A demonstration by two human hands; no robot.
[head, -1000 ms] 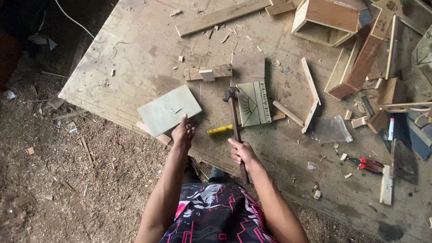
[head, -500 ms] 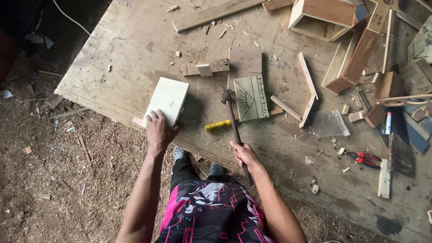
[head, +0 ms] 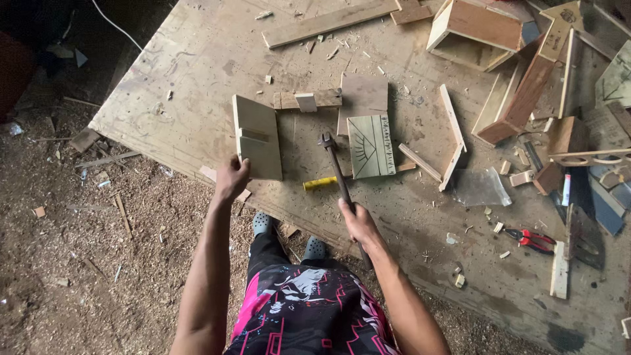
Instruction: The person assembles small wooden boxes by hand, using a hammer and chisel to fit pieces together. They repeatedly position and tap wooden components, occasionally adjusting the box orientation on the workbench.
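On the plywood bench (head: 197, 59) — left hand (head: 231, 179) grips a pale board (head: 257, 135), right hand (head: 355, 222) closed on a hammer (head: 336, 169)

Pale wooden panel (head: 257, 137) upright; hammer (head: 336, 172) flat

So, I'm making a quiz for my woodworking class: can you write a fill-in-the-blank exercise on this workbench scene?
1. The right hand grips a ____ by its handle.
2. The left hand holds the pale green ____ at its lower corner.
3. Beside the hammer lies a pencil coloured ____.
4. The pliers have ____ handles.

Missing words: hammer; board; yellow; red
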